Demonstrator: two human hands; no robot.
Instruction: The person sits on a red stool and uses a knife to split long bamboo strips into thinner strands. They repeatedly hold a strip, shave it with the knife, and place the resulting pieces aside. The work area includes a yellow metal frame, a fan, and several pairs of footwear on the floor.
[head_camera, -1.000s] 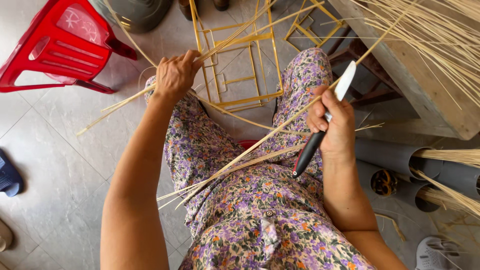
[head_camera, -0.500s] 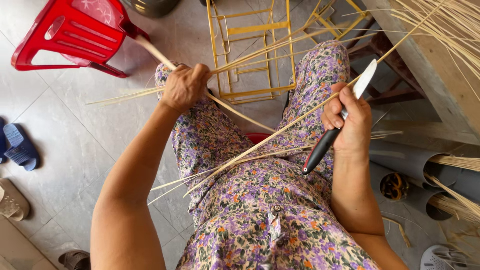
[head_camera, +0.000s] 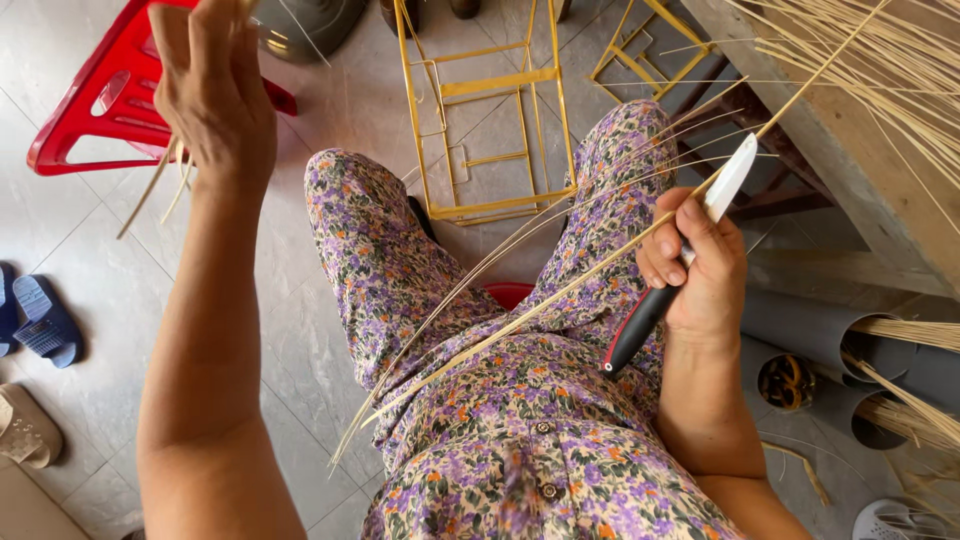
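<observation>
Two hands busy. Right hand (head_camera: 700, 275), right of centre, closed around a black-handled knife (head_camera: 668, 270), white blade angled to upper right, pressing a long bamboo strip (head_camera: 520, 322) that runs diagonally across the floral lap. Left hand (head_camera: 215, 95), upper left, raised, fingers closed on thin bamboo slivers (head_camera: 160, 180) before a red plastic chair (head_camera: 100, 110).

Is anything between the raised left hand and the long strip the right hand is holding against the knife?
Nothing visible. The left hand is raised over the red plastic chair, gripping thin strips. Between it and the long bamboo strip, pinned by the right hand against the knife, lie only open air and the floral-clad lap.
</observation>
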